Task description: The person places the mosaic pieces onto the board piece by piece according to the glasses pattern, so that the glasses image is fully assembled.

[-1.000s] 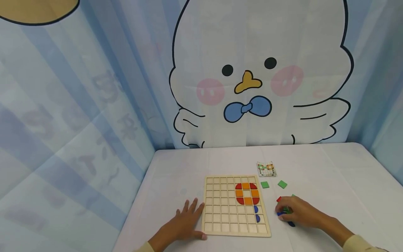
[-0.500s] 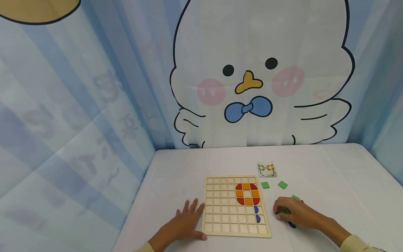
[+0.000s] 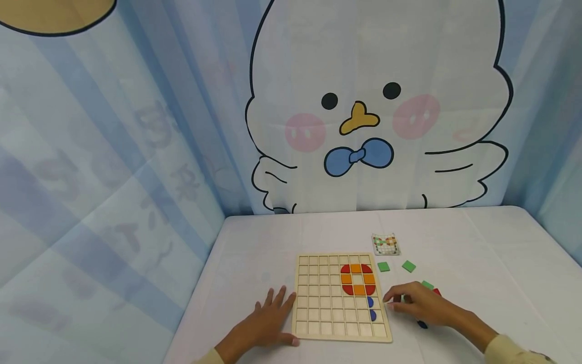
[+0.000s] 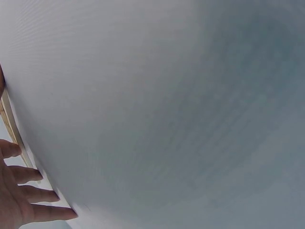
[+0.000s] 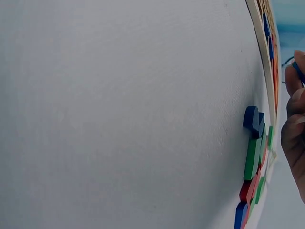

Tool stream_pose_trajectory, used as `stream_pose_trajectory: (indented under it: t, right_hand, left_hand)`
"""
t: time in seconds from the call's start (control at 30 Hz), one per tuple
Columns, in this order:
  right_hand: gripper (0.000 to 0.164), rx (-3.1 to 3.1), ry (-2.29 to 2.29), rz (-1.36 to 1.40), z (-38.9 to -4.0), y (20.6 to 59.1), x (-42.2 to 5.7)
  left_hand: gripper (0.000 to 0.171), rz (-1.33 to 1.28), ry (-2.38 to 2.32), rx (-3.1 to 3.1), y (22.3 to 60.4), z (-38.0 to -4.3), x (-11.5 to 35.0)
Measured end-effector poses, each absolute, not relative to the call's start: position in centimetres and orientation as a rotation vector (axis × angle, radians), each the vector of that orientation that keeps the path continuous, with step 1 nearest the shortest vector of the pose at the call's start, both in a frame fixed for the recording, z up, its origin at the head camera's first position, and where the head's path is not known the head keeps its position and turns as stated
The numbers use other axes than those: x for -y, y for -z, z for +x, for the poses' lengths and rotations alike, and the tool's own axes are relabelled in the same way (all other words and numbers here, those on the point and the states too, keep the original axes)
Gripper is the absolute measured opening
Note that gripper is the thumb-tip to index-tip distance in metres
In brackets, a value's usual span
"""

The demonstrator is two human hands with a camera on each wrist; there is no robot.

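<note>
Head view: the wooden grid board (image 3: pixel 317 302) lies flat on the white table (image 3: pixel 254 242), below and right of the frame's centre. The left hand (image 3: pixel 267 323), lower centre, is spread wide with fingers extended; its index fingertip meets the board's left edge and its thumb is at the lower left corner. The right hand (image 3: pixel 423 303), lower right, has thumb and index finger brought together just beside the board's right edge; what lies between them is too small to make out here. In the board's upper right part, red and orange pieces (image 3: pixel 355 269) form a ring; two blue half-round pieces (image 3: pixel 370 302) sit beneath it. A patterned card (image 3: pixel 386 244) lies above the board's upper right corner, with two green squares (image 3: pixel 408 266) below it. A green piece (image 3: pixel 427 285) and a red piece (image 3: pixel 437 291) show just above the right hand, a dark piece (image 3: pixel 422 324) just below.

Left wrist view: the left hand, lower left, shows straight, separated fingers beside the board's edge.

Right wrist view: at the right edge, the right hand pinches a blue piece (image 5: pixel 299 70) between its fingertips, raised off the table. Loose blue, green and red pieces (image 5: pixel 252 157) lie close together at lower right. The board's edge runs along the upper right.
</note>
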State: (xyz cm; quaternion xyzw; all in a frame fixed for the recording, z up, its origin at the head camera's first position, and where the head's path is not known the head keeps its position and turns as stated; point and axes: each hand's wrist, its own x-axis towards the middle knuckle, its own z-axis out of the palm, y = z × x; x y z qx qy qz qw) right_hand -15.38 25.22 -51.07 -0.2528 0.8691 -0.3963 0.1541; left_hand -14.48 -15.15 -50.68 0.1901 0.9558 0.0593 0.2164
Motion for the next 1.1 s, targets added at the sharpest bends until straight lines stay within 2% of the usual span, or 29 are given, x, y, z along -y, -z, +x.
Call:
stream_pose_trajectory:
  t: [0.2,0.47,1.1]
  right_hand:
    - [0.007,-2.433,1.206,-0.823,-15.5,51.3,-24.2]
    - [0.011,-2.258,1.257,-0.749,-15.4,51.1,-22.4]
    - [0.005,-2.161,1.227,-0.868,-14.9,52.1,-20.0]
  left_hand:
    - [0.108,0.518,-0.158,-2.652,50.7,-14.5,15.1]
    - [0.108,0.513,-0.177,-2.653,50.9,-14.5,15.2]
    - [0.108,0.514,-0.164,-2.646,50.6,-14.6,15.0]
